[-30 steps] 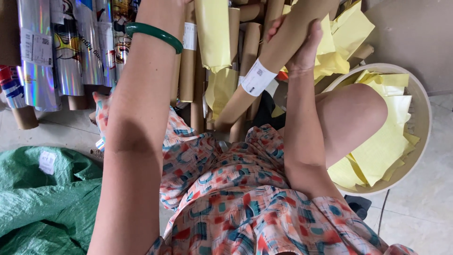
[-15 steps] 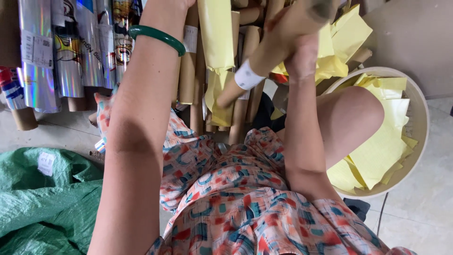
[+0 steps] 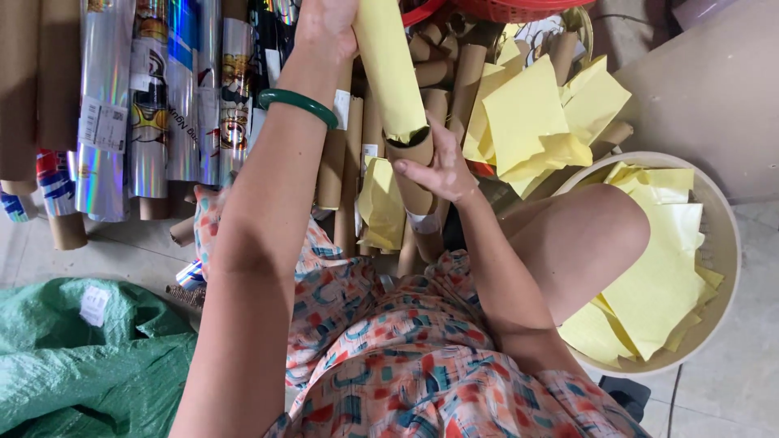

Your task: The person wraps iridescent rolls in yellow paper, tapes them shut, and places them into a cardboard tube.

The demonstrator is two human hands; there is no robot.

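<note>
Here the left hand (image 3: 329, 24) is at the far edge of the view, its fingers clenched around the upper part of a roll of yellow paper (image 3: 389, 69), and a green bangle (image 3: 298, 103) sits on that wrist. The yellow roll points down toward the person, and its near end goes into the open mouth of a brown cardboard tube (image 3: 414, 174). The right hand (image 3: 442, 170) is just below it, with fingers closed around this tube near its rim, so the tube stands almost upright between the two arms, above the lap. The lap is covered with a patterned dress (image 3: 381, 349) in orange and teal. Behind the tube, more bare cardboard tubes (image 3: 345, 162) lean together on the floor. Far left there are shiny foil rolls (image 3: 154, 105) standing side by side. To the right a round pale basin (image 3: 722, 243) holds loose yellow sheets (image 3: 649, 284), just beside the right knee, and other yellow sheets lie over the tubes farther away. At near left a green woven sack (image 3: 89, 357) lies crumpled on the floor.
</note>
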